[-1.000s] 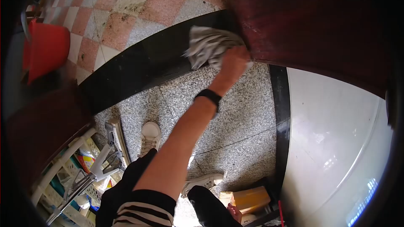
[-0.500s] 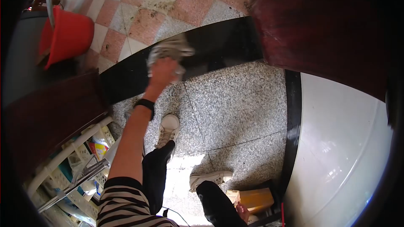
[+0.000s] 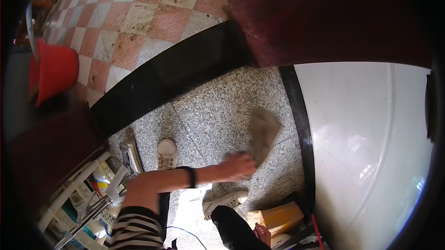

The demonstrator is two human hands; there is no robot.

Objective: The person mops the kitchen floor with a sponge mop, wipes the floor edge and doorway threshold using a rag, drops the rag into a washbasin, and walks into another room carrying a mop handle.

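My left hand [image 3: 240,165], reaching across from the left with a black band on its wrist, is closed on one end of a grey-brown cloth [image 3: 264,132]. The cloth hangs loose and slightly blurred above the speckled stone floor [image 3: 222,106]. It is apart from the black threshold strip [image 3: 171,78]. Low in the view, my right hand [image 3: 263,234] is beside my dark-trousered knee, close to a yellow-brown box [image 3: 280,218]. Only part of it shows, and its grip is unclear.
A red bucket [image 3: 58,71] stands at the left past the threshold, near the checkered tiles [image 3: 125,18]. Dark red door panels [image 3: 324,18] flank the opening. A cream rack [image 3: 76,185] with packed items is at lower left, and a glossy white panel [image 3: 357,134] at right.
My left hand has carried the cloth off the black threshold, rightward and closer to me, above the stone floor. The view has shifted a little. My right hand stays beside the knee.
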